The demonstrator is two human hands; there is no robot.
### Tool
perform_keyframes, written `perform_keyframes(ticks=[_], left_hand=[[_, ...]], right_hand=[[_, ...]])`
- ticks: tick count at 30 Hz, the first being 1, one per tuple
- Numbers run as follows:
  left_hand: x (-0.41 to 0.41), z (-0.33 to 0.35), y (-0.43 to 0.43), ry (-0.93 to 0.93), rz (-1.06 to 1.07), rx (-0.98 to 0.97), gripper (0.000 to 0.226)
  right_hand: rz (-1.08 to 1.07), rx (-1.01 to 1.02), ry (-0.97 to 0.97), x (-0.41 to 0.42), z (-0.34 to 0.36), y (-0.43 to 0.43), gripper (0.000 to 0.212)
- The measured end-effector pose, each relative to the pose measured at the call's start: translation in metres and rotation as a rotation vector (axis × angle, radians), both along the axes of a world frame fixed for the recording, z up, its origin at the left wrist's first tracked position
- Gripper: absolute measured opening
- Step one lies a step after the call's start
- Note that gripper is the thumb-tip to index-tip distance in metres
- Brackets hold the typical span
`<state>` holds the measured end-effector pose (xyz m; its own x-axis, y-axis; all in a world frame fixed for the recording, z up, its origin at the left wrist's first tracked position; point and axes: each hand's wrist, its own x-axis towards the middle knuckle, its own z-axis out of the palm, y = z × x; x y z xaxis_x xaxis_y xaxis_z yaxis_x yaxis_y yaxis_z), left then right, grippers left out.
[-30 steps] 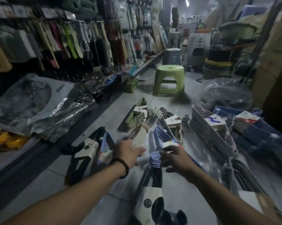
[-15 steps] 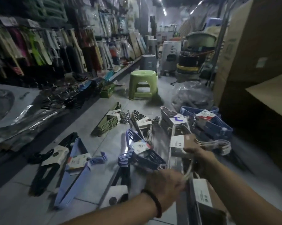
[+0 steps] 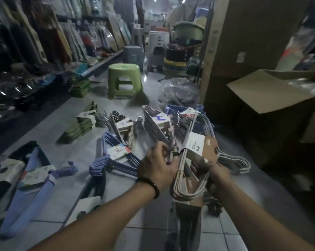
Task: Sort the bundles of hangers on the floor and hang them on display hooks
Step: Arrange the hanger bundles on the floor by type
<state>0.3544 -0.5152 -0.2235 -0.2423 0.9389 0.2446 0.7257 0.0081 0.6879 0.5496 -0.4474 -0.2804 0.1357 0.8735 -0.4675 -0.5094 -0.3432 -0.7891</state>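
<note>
I hold a bundle of cream-white hangers [image 3: 186, 182] with a brown and white card sleeve above the floor. My left hand [image 3: 157, 168] grips its hook end, and my right hand [image 3: 217, 175] holds the curved side just below the sleeve. Several other bundles lie on the tiled floor: blue hangers [image 3: 116, 160], olive green ones [image 3: 77, 127], beige ones [image 3: 124, 129], a grey stack [image 3: 158, 127] and a light blue bundle [image 3: 31, 183] at the left. Another white bundle [image 3: 234, 160] lies behind my right hand. Display hooks with hung goods [image 3: 44, 37] line the left wall.
A green plastic stool [image 3: 123, 80] stands in the aisle, with a clear plastic bag [image 3: 178, 95] to its right. Large cardboard boxes [image 3: 261, 91] wall off the right side. A low shelf of goods [image 3: 17, 95] runs along the left. Buckets and bins crowd the far end.
My view has swung to the right. Both hands moved from the blue bundle over to the cream-white bundle, took hold of it and lifted it off the floor.
</note>
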Motion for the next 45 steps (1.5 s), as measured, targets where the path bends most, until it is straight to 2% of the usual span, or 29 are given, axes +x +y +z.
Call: perform_keyframes(ticks=[1, 3, 4, 6, 8, 11, 12, 14, 15, 17, 19, 22, 24, 26, 29, 31, 33, 36, 38, 39, 41, 43, 45], left_hand=[[-0.002, -0.009, 0.01, -0.067, 0.012, -0.183, 0.06], [-0.003, -0.019, 0.023, -0.406, -0.096, -0.482, 0.097], [-0.002, -0.029, 0.028, -0.61, -0.143, -0.56, 0.101], [0.003, -0.042, 0.032, -0.875, -0.165, -0.579, 0.076], [0.007, -0.051, 0.029, -0.84, -0.134, -0.524, 0.047], [0.013, -0.067, 0.017, -0.748, -0.201, -0.492, 0.042], [0.014, -0.071, 0.015, -0.741, -0.22, -0.474, 0.042], [0.02, -0.071, 0.006, -0.732, -0.252, -0.465, 0.043], [0.022, -0.07, 0.002, -0.721, -0.26, -0.468, 0.044], [0.022, -0.073, -0.004, -0.708, -0.269, -0.473, 0.047], [0.023, -0.077, -0.009, -0.747, -0.264, -0.502, 0.045], [0.031, -0.082, -0.01, -0.826, -0.259, -0.545, 0.048], [0.037, -0.084, -0.01, -0.74, -0.266, -0.559, 0.05], [0.04, -0.088, -0.008, -0.561, -0.271, -0.545, 0.055], [0.033, -0.13, 0.011, -0.356, -0.235, -0.599, 0.084], [0.031, -0.16, 0.023, -0.272, -0.242, -0.636, 0.087], [0.037, -0.129, 0.004, -0.261, -0.278, -0.615, 0.089], [0.043, -0.107, -0.009, -0.278, -0.334, -0.63, 0.106], [0.042, -0.108, -0.01, -0.281, -0.333, -0.629, 0.106], [0.039, -0.107, -0.01, -0.276, -0.344, -0.629, 0.102], [0.032, -0.098, -0.01, -0.271, -0.401, -0.652, 0.085], [0.014, -0.083, -0.012, -0.245, -0.464, -0.688, 0.068], [-0.014, -0.073, -0.013, -0.136, -0.447, -0.707, 0.057]], right_hand=[[0.032, 0.012, 0.02, 0.004, 0.001, -0.005, 0.044], [0.103, 0.053, 0.0, 0.005, 0.004, -0.018, 0.035], [0.145, 0.079, -0.032, 0.003, 0.005, -0.026, 0.033], [0.236, 0.118, -0.098, -0.007, 0.005, -0.045, 0.038], [0.318, 0.101, -0.185, -0.01, -0.004, -0.055, 0.042], [0.463, 0.054, -0.473, 0.005, -0.011, -0.064, 0.033], [0.513, 0.001, -0.51, 0.016, -0.013, -0.066, 0.035], [0.595, -0.149, -0.404, 0.046, -0.019, -0.072, 0.055], [0.608, -0.212, -0.331, 0.062, -0.022, -0.076, 0.058], [0.522, -0.279, -0.223, 0.089, -0.028, -0.082, 0.054], [0.33, -0.296, -0.215, 0.109, -0.036, -0.08, 0.051], [0.187, -0.231, -0.202, 0.12, -0.042, -0.07, 0.03], [0.137, -0.181, -0.21, 0.118, -0.044, -0.065, 0.013], [0.069, -0.151, -0.321, 0.115, -0.05, -0.061, 0.006], [0.054, -0.165, -0.485, 0.113, -0.058, -0.061, 0.008], [0.108, -0.221, -0.452, 0.112, -0.056, -0.061, 0.017], [0.138, -0.24, -0.469, 0.11, -0.052, -0.061, 0.02], [0.172, -0.219, -0.681, 0.109, -0.046, -0.06, 0.013], [0.195, -0.236, -0.768, 0.104, -0.04, -0.06, 0.011], [0.207, -0.252, -0.824, 0.1, -0.038, -0.06, 0.011], [0.207, -0.289, -1.077, 0.09, -0.028, -0.06, 0.014], [0.13, -0.273, -1.305, 0.068, -0.015, -0.056, 0.031], [0.106, -0.156, -1.366, 0.037, -0.003, -0.048, 0.041]])
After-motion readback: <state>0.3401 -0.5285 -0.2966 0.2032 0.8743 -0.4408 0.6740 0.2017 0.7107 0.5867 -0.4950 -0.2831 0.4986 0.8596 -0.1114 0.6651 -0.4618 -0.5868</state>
